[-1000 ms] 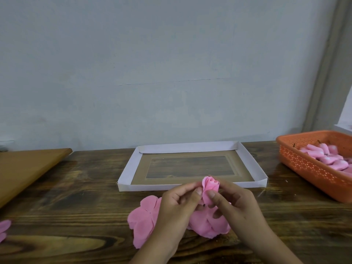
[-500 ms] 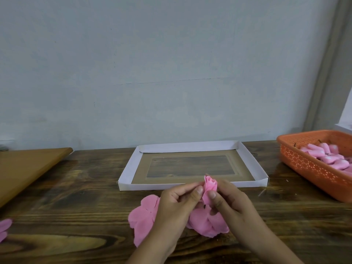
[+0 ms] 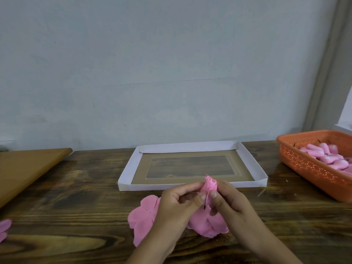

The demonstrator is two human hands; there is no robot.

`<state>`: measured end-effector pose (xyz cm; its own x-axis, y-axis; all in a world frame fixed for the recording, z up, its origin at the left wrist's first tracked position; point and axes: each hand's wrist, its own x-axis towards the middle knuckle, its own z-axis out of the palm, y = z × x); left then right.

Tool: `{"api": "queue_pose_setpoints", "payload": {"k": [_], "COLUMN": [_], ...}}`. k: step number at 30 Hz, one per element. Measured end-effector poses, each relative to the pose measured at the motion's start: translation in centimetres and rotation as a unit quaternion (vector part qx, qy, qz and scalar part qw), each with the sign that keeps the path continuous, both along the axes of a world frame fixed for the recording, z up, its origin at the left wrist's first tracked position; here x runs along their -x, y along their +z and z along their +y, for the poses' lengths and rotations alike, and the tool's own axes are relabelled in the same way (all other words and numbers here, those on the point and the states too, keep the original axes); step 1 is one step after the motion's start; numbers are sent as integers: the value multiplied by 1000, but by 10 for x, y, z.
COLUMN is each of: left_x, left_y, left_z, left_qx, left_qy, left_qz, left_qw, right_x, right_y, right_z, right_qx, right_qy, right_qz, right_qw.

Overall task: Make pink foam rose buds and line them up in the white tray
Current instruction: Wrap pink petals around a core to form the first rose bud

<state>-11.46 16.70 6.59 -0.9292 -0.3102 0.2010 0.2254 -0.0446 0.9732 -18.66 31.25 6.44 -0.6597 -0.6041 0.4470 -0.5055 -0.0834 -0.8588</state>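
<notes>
Dark wooden planks make up the surface (image 3: 76,187) we work on, with a pale blue-grey wall (image 3: 152,63) behind it. Just above that surface, near its front edge, we hold a pink foam rose bud (image 3: 210,184) between both hands. Our left hand (image 3: 175,206) has its fingers curled, with thumb and forefinger pinching the bud's left side. Our right hand (image 3: 230,201) is curled too, its thumb pressed against the bud's lower right side and its fingers wrapped behind. The bud stands upright, its rolled top showing above our fingertips. Under and between our hands lie loose pink foam petals (image 3: 144,216), spread flat on the surface.

Just beyond the bud sits the white tray (image 3: 125,172), its front wall close behind our fingertips; its brown floor holds no buds. To the right, well apart, an orange basket (image 3: 308,168) holds pink foam pieces (image 3: 323,155). At the far left lies a brown board (image 3: 28,168), and another pink piece (image 3: 4,228) shows at the left edge.

Compared with a second ago, the bud looks narrower and more tightly rolled, and our thumbs have drawn closer together on it. The tray, basket and loose petals lie as they did.
</notes>
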Motion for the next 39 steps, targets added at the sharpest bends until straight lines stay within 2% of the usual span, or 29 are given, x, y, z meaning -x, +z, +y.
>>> {"api": "queue_pose_setpoints", "payload": {"k": [4, 8, 12, 19, 28, 33, 39], "left_x": [1, 2, 0, -3, -2, -2, 0], "left_y": [-2, -6, -3, 1, -1, -2, -3], "left_z": [-1, -2, -3, -1, -3, -2, -2], "left_qx": [20, 52, 103, 133, 186, 169, 107], "left_qy": [12, 64, 33, 14, 30, 43, 74], "left_qz": [6, -2, -2, 30, 43, 33, 21], "left_qw": [1000, 997, 994, 991, 981, 984, 991], "right_x": [0, 0, 0, 3, 2, 1, 0], "right_y": [0, -2, -1, -2, -2, -2, -1], "right_z": [0, -1, 0, 0, -1, 0, 0], "right_qx": [-1, -11, -18, -17, -16, -18, 5], "right_qy": [-6, -12, -15, -20, -21, -15, -3], "right_qz": [1, 11, 21, 19, 18, 10, -31], "right_qw": [1000, 1000, 1000, 999, 999, 1000, 1000]}}
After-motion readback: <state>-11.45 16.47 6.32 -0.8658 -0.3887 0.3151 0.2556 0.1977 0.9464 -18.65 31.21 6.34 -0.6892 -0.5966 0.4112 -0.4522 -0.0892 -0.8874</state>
